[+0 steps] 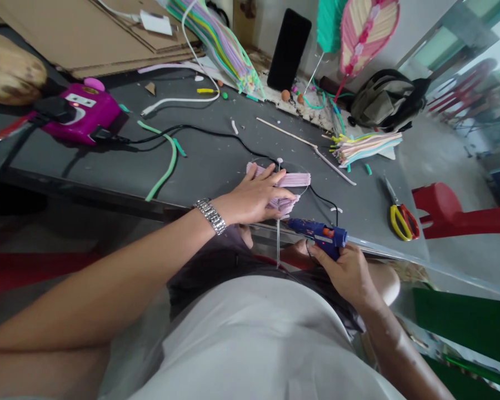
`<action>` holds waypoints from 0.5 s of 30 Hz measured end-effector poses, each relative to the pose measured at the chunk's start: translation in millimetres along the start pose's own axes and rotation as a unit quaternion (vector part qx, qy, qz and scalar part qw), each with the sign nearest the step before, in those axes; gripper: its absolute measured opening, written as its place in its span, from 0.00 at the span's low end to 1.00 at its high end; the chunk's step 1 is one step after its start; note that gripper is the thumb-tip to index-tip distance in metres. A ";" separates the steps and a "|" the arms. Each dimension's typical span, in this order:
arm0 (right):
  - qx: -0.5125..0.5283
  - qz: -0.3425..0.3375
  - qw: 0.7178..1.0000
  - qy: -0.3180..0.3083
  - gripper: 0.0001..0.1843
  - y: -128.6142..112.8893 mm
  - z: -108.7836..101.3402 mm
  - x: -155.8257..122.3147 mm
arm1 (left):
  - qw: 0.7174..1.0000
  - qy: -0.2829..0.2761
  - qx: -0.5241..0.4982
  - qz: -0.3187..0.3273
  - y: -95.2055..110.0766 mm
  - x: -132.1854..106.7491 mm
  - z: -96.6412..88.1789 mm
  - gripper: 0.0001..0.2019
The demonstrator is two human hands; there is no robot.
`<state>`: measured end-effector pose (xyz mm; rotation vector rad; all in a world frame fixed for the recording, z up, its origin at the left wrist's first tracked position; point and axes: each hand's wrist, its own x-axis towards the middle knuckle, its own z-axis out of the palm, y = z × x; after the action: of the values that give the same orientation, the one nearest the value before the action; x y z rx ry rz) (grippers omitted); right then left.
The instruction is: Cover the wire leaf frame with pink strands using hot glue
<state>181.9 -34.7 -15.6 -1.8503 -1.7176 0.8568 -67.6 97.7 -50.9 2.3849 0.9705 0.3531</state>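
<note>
My left hand (256, 194), with a metal watch (210, 215) at its wrist, lies with fingers spread over a lilac piece made of pipe cleaner strips (296, 179). It presses the piece on the table near the front edge. A thin wire loop surrounds the strips, and a pale stem (278, 244) runs from them past the table edge toward my lap. My right hand (350, 269) is wrapped round the handle of a blue hot glue gun (316, 230). The gun's nozzle points left, close to the lower end of the strips. My left palm hides part of the lilac piece.
A purple power block (81, 114) with a black cable (200, 130) stands at left. Scissors (402, 216) lie at right beside a bundle of pipe cleaners (366, 149). A phone (289, 50), finished leaf shapes (369, 33), a bag (385, 103) and cardboard (87, 33) are at the back.
</note>
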 end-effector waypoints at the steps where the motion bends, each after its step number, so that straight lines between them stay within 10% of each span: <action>1: -0.007 -0.002 1.000 0.001 0.19 0.7 -0.1 -0.3 | 1.000 -0.003 0.000 -0.002 0.2 0.3 -0.1 0.23; 15: -0.101 -0.054 0.993 0.005 0.26 2.8 0.4 -0.6 | 1.000 0.005 0.002 0.000 0.9 0.6 0.1 0.22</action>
<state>183.5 -35.6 -17.7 -1.8637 -1.9392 0.6508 -66.7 97.5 -50.4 2.3884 0.9750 0.3636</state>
